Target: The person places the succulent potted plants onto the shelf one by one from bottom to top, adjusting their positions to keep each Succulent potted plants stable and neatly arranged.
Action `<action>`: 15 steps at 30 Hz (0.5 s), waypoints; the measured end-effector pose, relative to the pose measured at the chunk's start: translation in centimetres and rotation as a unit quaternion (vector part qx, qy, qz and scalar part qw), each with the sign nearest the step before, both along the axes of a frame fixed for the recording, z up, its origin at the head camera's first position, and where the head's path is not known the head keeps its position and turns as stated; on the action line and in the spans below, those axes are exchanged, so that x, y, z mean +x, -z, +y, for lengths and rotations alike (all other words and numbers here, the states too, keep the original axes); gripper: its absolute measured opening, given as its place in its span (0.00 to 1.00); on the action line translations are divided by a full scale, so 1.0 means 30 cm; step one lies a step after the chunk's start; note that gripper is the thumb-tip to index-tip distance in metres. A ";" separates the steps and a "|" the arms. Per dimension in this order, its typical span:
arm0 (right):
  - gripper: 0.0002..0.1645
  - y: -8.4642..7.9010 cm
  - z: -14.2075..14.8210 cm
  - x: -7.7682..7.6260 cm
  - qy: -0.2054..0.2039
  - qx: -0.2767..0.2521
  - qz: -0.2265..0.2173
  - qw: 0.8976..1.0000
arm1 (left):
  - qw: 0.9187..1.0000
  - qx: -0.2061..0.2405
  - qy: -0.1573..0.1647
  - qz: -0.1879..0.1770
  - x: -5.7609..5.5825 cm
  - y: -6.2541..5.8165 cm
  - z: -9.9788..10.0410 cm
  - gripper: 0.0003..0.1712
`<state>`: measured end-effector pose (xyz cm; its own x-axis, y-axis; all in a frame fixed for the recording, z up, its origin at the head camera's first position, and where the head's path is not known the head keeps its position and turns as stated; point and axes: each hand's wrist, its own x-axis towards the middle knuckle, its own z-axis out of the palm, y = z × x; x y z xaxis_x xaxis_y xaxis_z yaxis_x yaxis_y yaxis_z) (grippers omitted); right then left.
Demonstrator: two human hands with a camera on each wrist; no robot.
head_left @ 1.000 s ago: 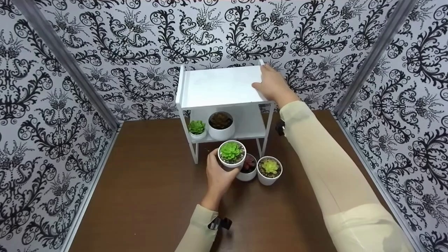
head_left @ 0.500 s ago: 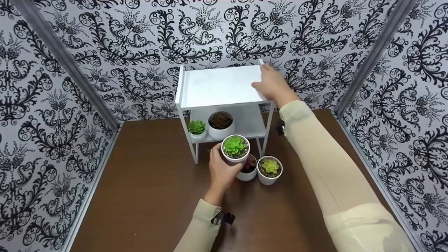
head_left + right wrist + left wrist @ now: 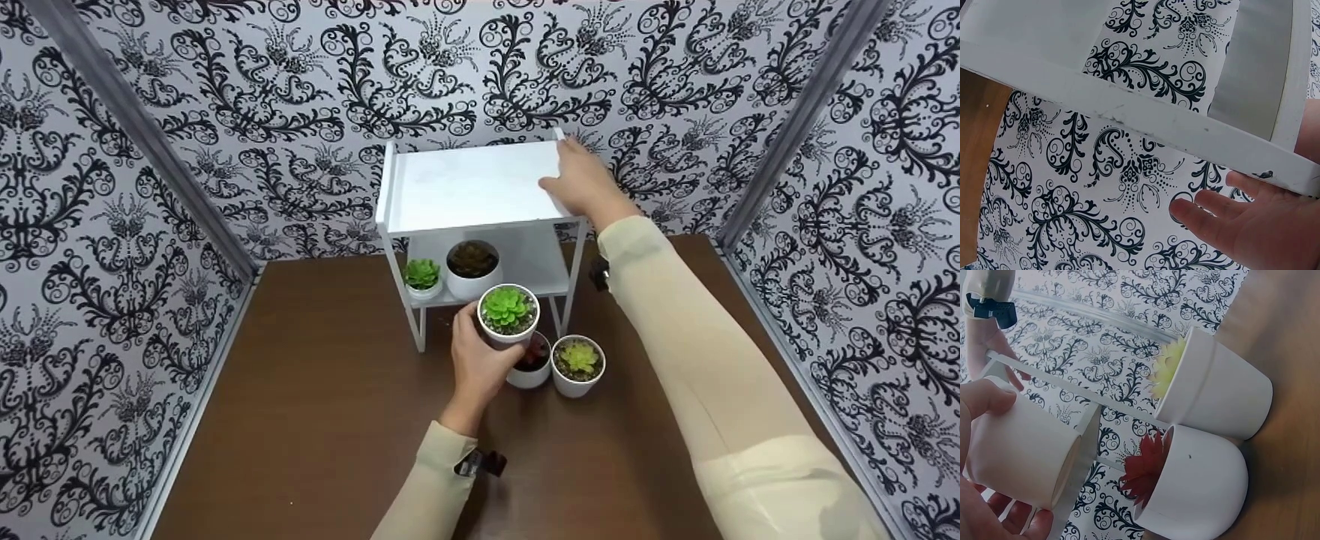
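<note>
A white pot with a bright green succulent (image 3: 508, 309) is gripped by my left hand (image 3: 478, 364), held in the air in front of the lower shelf. The left wrist view shows my thumb and fingers around the pot's wall (image 3: 1016, 444). At the top right of the white two-tier shelf (image 3: 472, 187), my right hand (image 3: 589, 184) holds the side frame, thumb on the top board; in the right wrist view its fingers (image 3: 1207, 219) extend past the frame (image 3: 1145, 121). On the lower tier stand a small green potted succulent (image 3: 423, 277) and a larger pot with a brown succulent (image 3: 472, 270).
On the brown table (image 3: 322, 420), before the shelf's right legs, stand a round white pot with a red succulent (image 3: 1196, 484) and a tapered pot with a yellow-green succulent (image 3: 577, 367). Patterned walls (image 3: 300, 97) enclose the back and sides.
My left hand has moved the green succulent pot slightly right and toward the shelf, slowing in the last half second. The right hand stays on the shelf frame.
</note>
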<state>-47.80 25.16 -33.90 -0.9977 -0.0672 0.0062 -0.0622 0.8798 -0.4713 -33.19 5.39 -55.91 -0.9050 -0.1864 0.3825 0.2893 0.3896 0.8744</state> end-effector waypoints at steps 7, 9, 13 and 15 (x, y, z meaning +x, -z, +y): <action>0.53 0.005 -0.001 -0.007 0.000 0.008 0.005 1.000 | 1.000 0.003 -0.001 0.001 -0.009 -0.017 0.017 0.49; 0.53 0.006 -0.002 -0.005 -0.001 0.007 0.004 1.000 | 1.000 0.004 -0.002 0.000 -0.012 -0.018 0.022 0.49; 0.53 -0.001 -0.005 0.003 -0.003 0.010 0.003 1.000 | 1.000 0.003 -0.001 -0.001 -0.018 -0.021 0.031 0.48; 0.53 -0.005 -0.006 0.007 -0.003 0.008 0.001 1.000 | 1.000 0.002 -0.002 0.001 -0.021 -0.024 0.036 0.48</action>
<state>-47.60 24.98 -33.74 -0.9972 -0.0742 0.0071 -0.0693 0.8867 -0.4571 -33.83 6.46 -55.18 -0.9032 -0.1920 0.3839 0.2896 0.3876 0.8752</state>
